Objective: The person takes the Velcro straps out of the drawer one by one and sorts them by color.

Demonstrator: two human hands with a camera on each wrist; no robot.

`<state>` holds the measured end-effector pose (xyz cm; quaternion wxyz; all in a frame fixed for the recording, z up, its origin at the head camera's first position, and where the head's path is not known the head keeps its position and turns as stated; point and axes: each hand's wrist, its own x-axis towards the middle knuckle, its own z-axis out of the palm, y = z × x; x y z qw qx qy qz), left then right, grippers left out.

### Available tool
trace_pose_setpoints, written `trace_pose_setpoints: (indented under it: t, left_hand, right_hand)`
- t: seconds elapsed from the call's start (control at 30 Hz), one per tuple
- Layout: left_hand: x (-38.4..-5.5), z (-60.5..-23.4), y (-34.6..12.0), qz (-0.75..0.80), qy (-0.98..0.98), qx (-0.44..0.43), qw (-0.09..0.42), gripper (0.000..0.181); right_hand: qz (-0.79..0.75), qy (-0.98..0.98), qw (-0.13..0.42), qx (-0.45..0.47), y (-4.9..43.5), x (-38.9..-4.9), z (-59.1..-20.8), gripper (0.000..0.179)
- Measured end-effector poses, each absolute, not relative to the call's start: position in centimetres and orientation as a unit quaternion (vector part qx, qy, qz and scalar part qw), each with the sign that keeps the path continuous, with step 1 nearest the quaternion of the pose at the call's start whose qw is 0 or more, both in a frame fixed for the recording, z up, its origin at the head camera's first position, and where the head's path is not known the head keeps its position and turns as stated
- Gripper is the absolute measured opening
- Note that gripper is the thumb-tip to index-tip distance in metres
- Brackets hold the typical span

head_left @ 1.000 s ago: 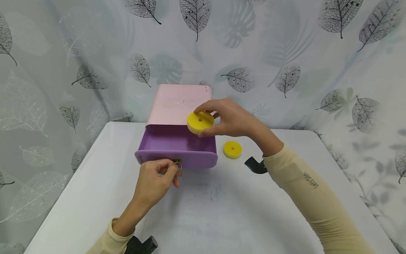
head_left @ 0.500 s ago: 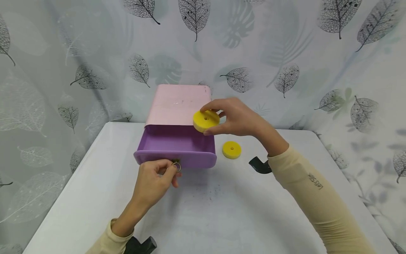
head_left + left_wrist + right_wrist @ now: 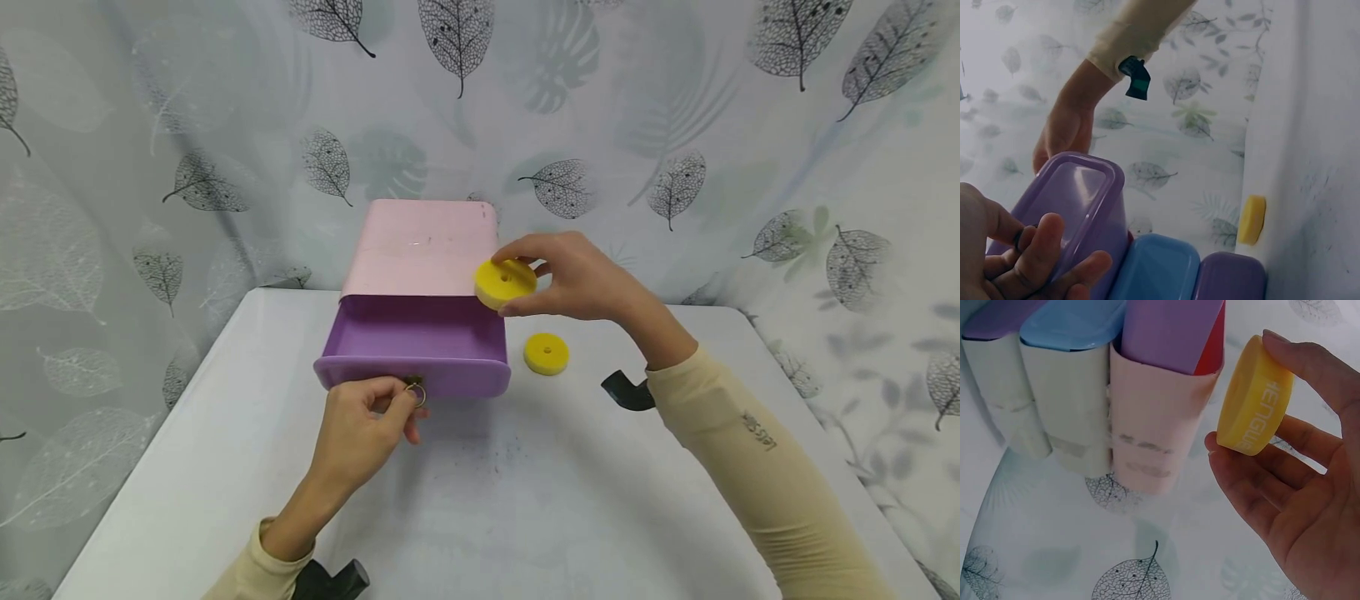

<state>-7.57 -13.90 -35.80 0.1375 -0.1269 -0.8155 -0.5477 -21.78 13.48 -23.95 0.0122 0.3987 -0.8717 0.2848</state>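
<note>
My right hand (image 3: 573,275) pinches a thick yellow disc (image 3: 506,285) by its rim, above the right edge of the pulled-out purple drawer (image 3: 412,368). The disc has a small centre hole, and in the right wrist view raised lettering shows on its side (image 3: 1263,406). My left hand (image 3: 367,425) grips the ring pull (image 3: 417,395) on the drawer's front between thumb and fingers. Nothing shows inside the drawer from the head view. A second yellow disc (image 3: 546,354) lies flat on the table, right of the drawer.
The drawer slides from a pink-topped cabinet (image 3: 423,246) at the table's back. Below it, a blue drawer (image 3: 1157,269) and another purple drawer (image 3: 1232,275) appear shut. Leaf-patterned sheeting (image 3: 570,100) surrounds the white table (image 3: 480,517). A black camera mount (image 3: 628,392) sits at the right wrist.
My right hand has shifted steadily right with the yellow disc, from over the drawer's opening to its right edge. My left hand keeps hold of the ring, and the drawer stays out.
</note>
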Motion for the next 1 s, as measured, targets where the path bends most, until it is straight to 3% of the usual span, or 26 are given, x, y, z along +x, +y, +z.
trace_pose_setpoints:
  t: [1.0]
  left_hand:
    - [-7.6, -35.7, -14.0, -0.543, -0.821, -0.117, 0.134, 0.031]
  right_hand:
    - [0.284, -0.905, -0.005, 0.318, 18.1, -23.6, -26.8, 0.057]
